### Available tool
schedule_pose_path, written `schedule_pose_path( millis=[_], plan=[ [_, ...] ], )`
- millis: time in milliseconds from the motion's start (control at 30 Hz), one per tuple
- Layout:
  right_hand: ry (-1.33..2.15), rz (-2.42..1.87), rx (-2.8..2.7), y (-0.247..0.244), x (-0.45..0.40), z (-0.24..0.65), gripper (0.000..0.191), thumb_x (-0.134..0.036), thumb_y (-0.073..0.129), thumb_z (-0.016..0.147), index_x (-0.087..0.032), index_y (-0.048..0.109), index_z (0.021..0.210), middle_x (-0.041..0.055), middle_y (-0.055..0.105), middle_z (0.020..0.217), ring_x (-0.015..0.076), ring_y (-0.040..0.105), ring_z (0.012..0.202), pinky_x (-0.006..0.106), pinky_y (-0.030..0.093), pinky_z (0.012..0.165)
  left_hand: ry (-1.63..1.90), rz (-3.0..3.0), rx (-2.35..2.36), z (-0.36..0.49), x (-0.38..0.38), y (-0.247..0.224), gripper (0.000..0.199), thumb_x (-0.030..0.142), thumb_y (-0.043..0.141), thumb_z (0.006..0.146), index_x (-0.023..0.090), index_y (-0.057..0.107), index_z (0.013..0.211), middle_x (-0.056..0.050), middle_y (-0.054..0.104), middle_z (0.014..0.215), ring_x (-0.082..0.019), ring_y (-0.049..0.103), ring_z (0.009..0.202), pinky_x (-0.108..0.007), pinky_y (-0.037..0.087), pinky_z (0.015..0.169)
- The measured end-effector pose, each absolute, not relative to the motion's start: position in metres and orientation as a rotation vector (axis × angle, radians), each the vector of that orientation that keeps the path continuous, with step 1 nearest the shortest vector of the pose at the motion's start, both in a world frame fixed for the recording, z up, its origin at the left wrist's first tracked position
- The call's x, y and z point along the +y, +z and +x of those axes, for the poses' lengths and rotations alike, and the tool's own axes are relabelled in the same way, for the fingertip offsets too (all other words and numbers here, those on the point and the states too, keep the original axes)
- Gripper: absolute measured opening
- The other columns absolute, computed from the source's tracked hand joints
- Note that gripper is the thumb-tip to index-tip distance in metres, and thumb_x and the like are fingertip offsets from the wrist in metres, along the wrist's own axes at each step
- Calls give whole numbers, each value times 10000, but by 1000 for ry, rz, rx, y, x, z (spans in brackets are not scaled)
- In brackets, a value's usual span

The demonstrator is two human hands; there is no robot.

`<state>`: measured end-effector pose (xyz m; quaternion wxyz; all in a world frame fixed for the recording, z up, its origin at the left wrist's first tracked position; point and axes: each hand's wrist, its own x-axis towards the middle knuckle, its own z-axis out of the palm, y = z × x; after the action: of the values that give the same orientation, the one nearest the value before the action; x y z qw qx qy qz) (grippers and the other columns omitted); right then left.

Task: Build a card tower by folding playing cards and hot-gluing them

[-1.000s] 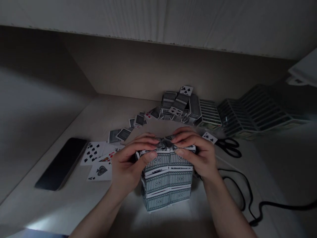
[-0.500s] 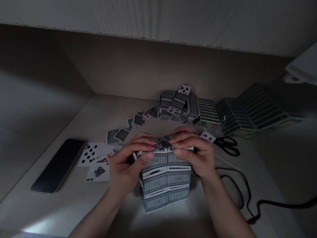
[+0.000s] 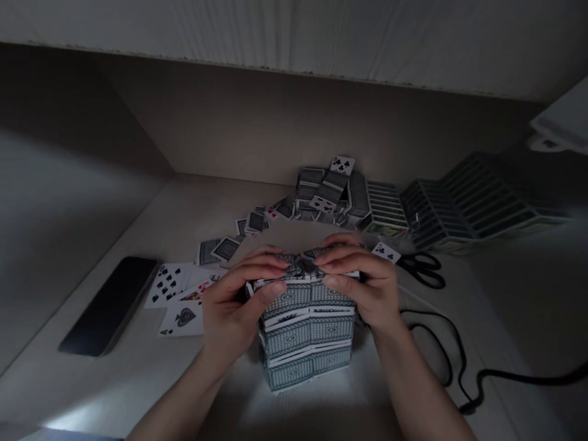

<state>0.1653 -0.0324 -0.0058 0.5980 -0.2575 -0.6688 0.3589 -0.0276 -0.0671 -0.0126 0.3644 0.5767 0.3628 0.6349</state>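
A box-like structure built from playing cards (image 3: 289,337) stands upright on the pale tabletop, patterned card backs facing me in stacked rows. My left hand (image 3: 243,294) grips its top left edge, thumb on the front face and fingers curled over the top. On the top right edge my right hand (image 3: 361,272) closes the same way, its thumb also at the front. The fingertips of both hands nearly meet around a dark gap in the middle of the top. The structure's far side is hidden.
Loose cards, among them an ace of spades (image 3: 184,318), lie left beside a black phone (image 3: 109,306). Behind are a card pile (image 3: 312,184) and folded card racks (image 3: 473,202). Black scissors (image 3: 425,269) and a black cable (image 3: 519,376) lie right. A shelf edge (image 3: 294,70) overhangs.
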Motion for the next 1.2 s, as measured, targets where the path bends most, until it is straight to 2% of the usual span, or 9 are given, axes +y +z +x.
schedule_pose_path(
  millis=[300,700,900,1200],
  plan=[
    [815,-640,-1557,-6,-33,166,151,-233,762,790,-345,773,891,-17,787,864,226,698,920,464,523,887,1643,1489,960,-28,-66,-11,201,130,732,793,292,757,909,0,764,955,-234,673,1058,-499,498,1032],
    [829,-588,-1569,-8,-32,167,261,-182,754,794,-373,760,972,-38,786,912,211,681,957,452,509,910,1640,1492,944,-28,-67,-12,240,95,718,802,306,757,909,25,759,955,-206,667,1061,-459,496,1042],
    [824,-614,-1553,-6,-33,166,196,-216,753,797,-359,768,931,-31,785,882,217,701,917,451,520,882,1653,1489,937,-27,-66,-11,234,102,720,801,311,759,900,29,762,937,-202,671,1046,-456,502,1036],
    [816,-565,-1555,-8,-32,165,226,-179,754,796,-337,765,957,-24,787,904,203,703,892,450,513,903,1671,1502,899,-28,-67,-14,239,73,711,803,278,755,917,24,757,948,-188,666,1048,-418,502,1035]
  ],
)
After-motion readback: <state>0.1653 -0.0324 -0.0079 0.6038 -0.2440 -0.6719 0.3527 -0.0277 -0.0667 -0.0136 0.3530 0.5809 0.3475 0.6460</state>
